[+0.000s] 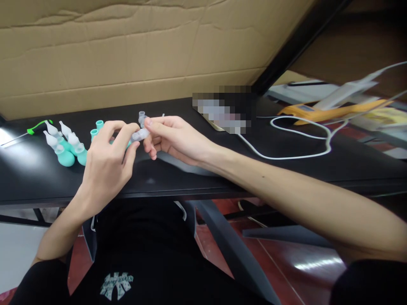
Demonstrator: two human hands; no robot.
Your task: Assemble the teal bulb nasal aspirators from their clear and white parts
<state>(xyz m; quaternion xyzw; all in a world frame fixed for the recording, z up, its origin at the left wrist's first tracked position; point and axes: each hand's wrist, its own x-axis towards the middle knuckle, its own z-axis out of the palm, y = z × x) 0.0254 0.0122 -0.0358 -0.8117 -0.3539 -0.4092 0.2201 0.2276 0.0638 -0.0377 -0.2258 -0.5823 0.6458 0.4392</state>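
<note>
My left hand (108,156) is closed around a teal rubber bulb (129,144), mostly hidden by the fingers. A translucent plastic nozzle piece (139,135) sits at its end, between the two hands. My right hand (170,135) pinches that piece with thumb and forefinger, the other fingers loosely curled. Just behind the fingertips are small clear plastic connectors (142,116). Left of my left hand, several teal bulbs with white pointed nozzles (65,156) lie in a group. Teal bulbs without nozzles (99,124) show behind the left hand.
A green-handled pick (34,128) lies at the far left of the black table (152,178). Cardboard (133,55) stands along the back. On the right are a blurred-out device (222,112), a white cable (286,157) and a yellow-orange tool (308,111).
</note>
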